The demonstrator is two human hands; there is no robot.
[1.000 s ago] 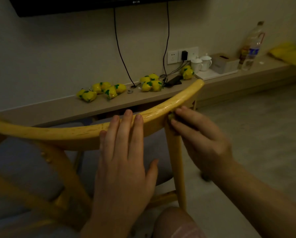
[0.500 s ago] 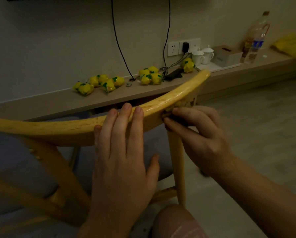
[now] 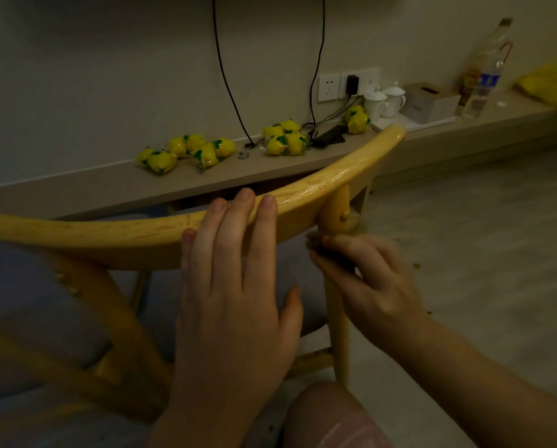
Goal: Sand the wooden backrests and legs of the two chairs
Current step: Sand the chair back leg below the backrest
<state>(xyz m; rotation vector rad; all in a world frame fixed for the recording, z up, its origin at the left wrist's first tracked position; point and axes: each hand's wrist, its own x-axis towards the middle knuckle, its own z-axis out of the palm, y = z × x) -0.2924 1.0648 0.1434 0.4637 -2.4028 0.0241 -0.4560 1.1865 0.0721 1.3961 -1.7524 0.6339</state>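
A yellow wooden chair fills the lower left, its curved backrest rail running from the left edge up to the right. My left hand lies flat against the rail, straight fingers over its top edge. My right hand pinches a small dark piece of sandpaper, mostly hidden and blurred, against the upright leg post just under the rail joint. The grey seat cushion shows behind the rail. A second chair is not visible.
A low shelf runs along the wall behind the chair, carrying yellow wrapped packets, two white lidded cups, a tissue box and a plastic bottle. Cables hang from wall sockets. My knee is below. Pale floor lies right.
My right hand has slid down from the rail joint onto the top of the leg post. My left hand stays flat on the rail. The view has tipped slightly downward.
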